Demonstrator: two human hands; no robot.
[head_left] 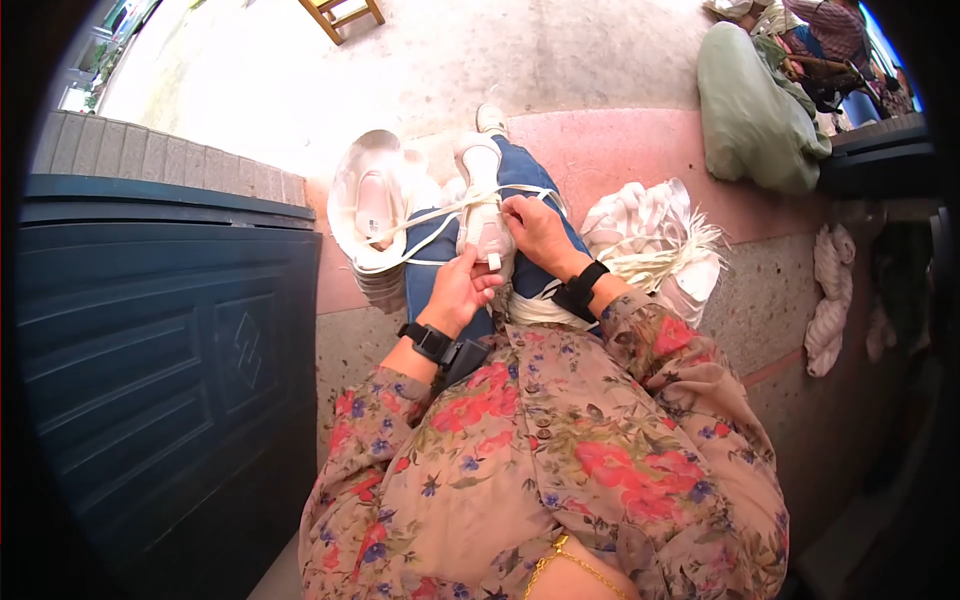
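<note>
Across my thighs in blue jeans lies a pale pink and white shoe (480, 165), its near end toward me. White laces (440, 215) run loosely over it and spread to both sides. My left hand (462, 290) grips the near end of the shoe, thumb and fingers beside a small white tab (494, 261). My right hand (540, 235) is closed at the shoe's right side, fingertips pinched at the lace; the exact grip is partly hidden. By my left leg stands a stack of similar pale shoes (375, 205), with lace strands trailing over it.
Right of my legs sits a heap of white shoe pieces and bundled laces (650, 240). A stuffed green sack (755, 110) stands farther right, near other people. A blue panelled door (170, 350) is close on my left. A wooden stool (342, 15) stands ahead; twisted cloth (832, 300) lies right.
</note>
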